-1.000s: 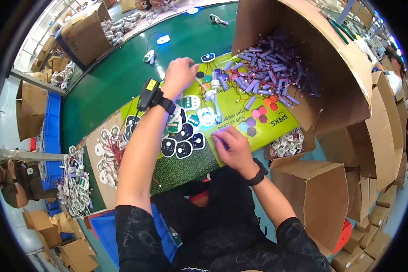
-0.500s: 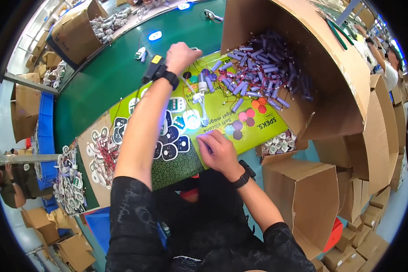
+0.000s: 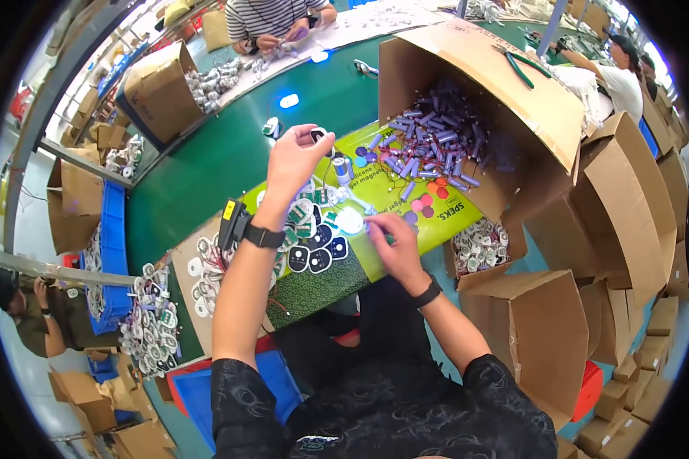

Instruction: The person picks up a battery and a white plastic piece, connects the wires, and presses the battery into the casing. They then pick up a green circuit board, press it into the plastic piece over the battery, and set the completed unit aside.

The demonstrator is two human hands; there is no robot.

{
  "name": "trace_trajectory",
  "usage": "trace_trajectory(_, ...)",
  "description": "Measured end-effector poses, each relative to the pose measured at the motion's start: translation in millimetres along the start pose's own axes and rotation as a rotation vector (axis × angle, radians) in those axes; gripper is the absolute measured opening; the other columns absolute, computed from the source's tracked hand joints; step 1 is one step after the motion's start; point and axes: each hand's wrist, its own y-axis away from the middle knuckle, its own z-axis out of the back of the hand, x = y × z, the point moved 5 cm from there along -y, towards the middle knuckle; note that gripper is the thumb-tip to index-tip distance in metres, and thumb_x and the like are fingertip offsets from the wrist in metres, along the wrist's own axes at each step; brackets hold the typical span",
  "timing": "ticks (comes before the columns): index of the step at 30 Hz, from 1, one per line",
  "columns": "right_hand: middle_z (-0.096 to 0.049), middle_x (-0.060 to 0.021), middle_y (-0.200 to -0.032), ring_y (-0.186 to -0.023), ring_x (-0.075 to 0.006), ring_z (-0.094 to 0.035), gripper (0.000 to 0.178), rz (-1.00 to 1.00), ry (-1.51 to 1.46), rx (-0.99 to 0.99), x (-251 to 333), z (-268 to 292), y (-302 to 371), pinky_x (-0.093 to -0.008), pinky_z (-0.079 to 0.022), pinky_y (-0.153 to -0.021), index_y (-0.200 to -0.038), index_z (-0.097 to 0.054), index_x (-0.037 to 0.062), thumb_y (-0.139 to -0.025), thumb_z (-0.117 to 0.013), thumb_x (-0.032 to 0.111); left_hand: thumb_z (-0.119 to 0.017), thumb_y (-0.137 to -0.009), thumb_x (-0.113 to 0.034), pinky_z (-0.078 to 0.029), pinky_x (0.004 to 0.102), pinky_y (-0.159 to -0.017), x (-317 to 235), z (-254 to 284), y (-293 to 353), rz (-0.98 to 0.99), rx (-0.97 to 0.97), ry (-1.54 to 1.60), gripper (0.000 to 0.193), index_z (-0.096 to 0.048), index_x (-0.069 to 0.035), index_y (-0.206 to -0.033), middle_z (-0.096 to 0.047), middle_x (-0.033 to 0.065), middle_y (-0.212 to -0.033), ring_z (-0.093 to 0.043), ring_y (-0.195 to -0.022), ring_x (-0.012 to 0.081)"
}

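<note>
My left hand point(image 3: 295, 162) is raised over the far side of the work mat, its thumb and fingers pinching a small rounded black-faced piece with a white rim point(image 3: 318, 135). My right hand point(image 3: 395, 246) hovers beside a brightly lit white disc point(image 3: 351, 220), with thumb and fingertips pressed together; whatever they hold is too small to make out. A small white motor-like part point(image 3: 342, 170) stands beyond the disc. Between my forearms lie several dark-faced white housings point(image 3: 321, 259) and white housings with green circuit boards point(image 3: 305, 222).
At the right, a large cardboard box point(image 3: 505, 99) spills purple cylindrical cells point(image 3: 436, 138) onto the green mat point(image 3: 360, 264). Pliers point(image 3: 522, 67) lie on its flap. A smaller box of white parts point(image 3: 480, 246) sits below. Wired white pieces point(image 3: 207, 268) lie left. A co-worker point(image 3: 275, 23) sits opposite.
My left hand has drawn back toward me, and the black-faced piece now shows in its fingers. My right hand stays near the lit disc. The view has tilted up, bringing the co-worker opposite into sight.
</note>
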Motion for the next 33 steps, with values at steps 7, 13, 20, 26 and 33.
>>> trace_trajectory(7, -0.071, -0.0073, -0.111, -0.098, -0.0134, -0.068, 0.019, -0.280, -0.476, 0.049, 38.8, -7.4, -41.0, -0.0263, -0.052, -0.081, -0.117, -0.067, 0.0002, -0.100, -0.059, 0.003, -0.080, -0.085, -0.032, -0.057, 0.0275, -0.086, -43.6, 20.7, 25.7, -0.003, 0.014, -0.165, 0.057, -0.064, 0.008, -0.123, -0.075, 0.0141, -0.105, -0.073, -0.097, 0.0165)
trace_trajectory(13, -0.071, -0.0065, -0.109, -0.097, -0.0142, -0.066, 0.020, -0.041, -0.184, -0.220, 62.6, 12.9, -65.0, -0.0276, -0.050, -0.085, -0.115, -0.067, 0.0011, -0.099, -0.056, 0.001, -0.074, -0.091, -0.021, -0.055, 0.0277, -0.090, -63.4, 25.8, 38.3, -0.163, 0.191, -0.069, 0.048, -0.061, 0.007, -0.128, -0.071, 0.0145, -0.115, -0.070, -0.103, 0.0171)
trace_trajectory(20, -0.072, -0.0082, -0.116, -0.100, -0.0168, -0.066, 0.026, -0.179, -0.243, 0.000, 42.0, 3.1, -85.9, -0.0304, -0.051, -0.088, -0.121, -0.067, 0.0034, -0.100, -0.058, 0.016, -0.034, -0.102, -0.018, -0.050, 0.0370, -0.099, -46.8, 17.4, 43.7, -0.014, 0.282, 0.785, 0.049, -0.048, 0.009, -0.140, -0.066, 0.0196, -0.116, -0.064, -0.105, 0.0236)
trace_trajectory(26, -0.069, -0.0107, -0.123, -0.113, -0.0185, -0.063, 0.033, -0.153, -0.272, 0.184, 50.5, -8.3, -81.8, -0.0321, -0.047, -0.098, -0.128, -0.064, 0.0028, -0.098, -0.054, 0.012, -0.042, -0.092, -0.018, -0.050, 0.0346, -0.095, -54.4, 20.1, 52.8, -0.042, 0.401, 0.944, 0.048, -0.056, 0.010, -0.128, -0.068, 0.0171, -0.110, -0.065, -0.100, 0.0229)
trace_trajectory(33, -0.067, -0.0105, -0.127, -0.120, -0.0187, -0.060, 0.042, -0.184, -0.466, 0.450, 60.3, -22.2, -83.7, -0.0330, -0.047, -0.103, -0.132, -0.062, 0.0012, -0.092, -0.052, 0.009, -0.052, -0.086, -0.017, -0.049, 0.0367, -0.096, -59.5, 25.2, 61.3, -0.079, 0.545, 1.068, 0.042, -0.057, 0.010, -0.118, -0.063, 0.0205, -0.107, -0.061, -0.102, 0.0290)
